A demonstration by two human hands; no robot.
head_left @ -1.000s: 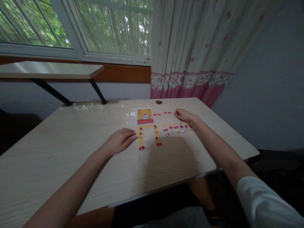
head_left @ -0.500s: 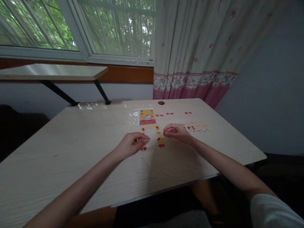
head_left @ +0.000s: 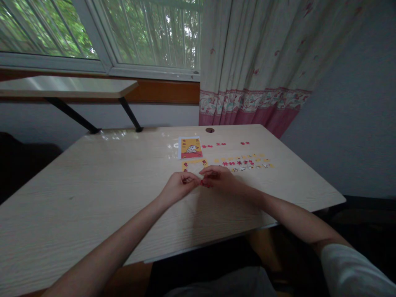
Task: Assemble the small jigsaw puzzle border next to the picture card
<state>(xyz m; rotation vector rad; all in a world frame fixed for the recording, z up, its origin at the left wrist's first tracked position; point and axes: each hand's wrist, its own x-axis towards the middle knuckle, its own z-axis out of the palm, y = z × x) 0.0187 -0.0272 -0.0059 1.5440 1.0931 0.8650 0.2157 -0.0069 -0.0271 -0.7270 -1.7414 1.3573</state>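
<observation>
My left hand point(head_left: 180, 185) and my right hand point(head_left: 223, 180) meet over the partly joined puzzle point(head_left: 194, 161). Between their fingertips is a small red puzzle piece point(head_left: 202, 182), pinched from both sides. My fingers and the blur hide its outline. The joined yellow pieces form a border at the top, and the hands cover its lower part. Just beyond it lies the picture card point(head_left: 190, 148), with a white animal on yellow and red. Right of my right hand, loose red pieces point(head_left: 237, 163) lie in a row.
Yellow pieces point(head_left: 229, 159) and whitish pieces point(head_left: 244, 168) lie in rows on the wooden table point(head_left: 123, 177). More red pieces point(head_left: 221, 144) are spread farther back, near a round cable hole point(head_left: 210, 130). A raised shelf point(head_left: 68, 87) stands at the back left.
My right hand has moved left with the red puzzle piece, and my left hand has moved slightly right to meet it. More of the loose rows now shows.
</observation>
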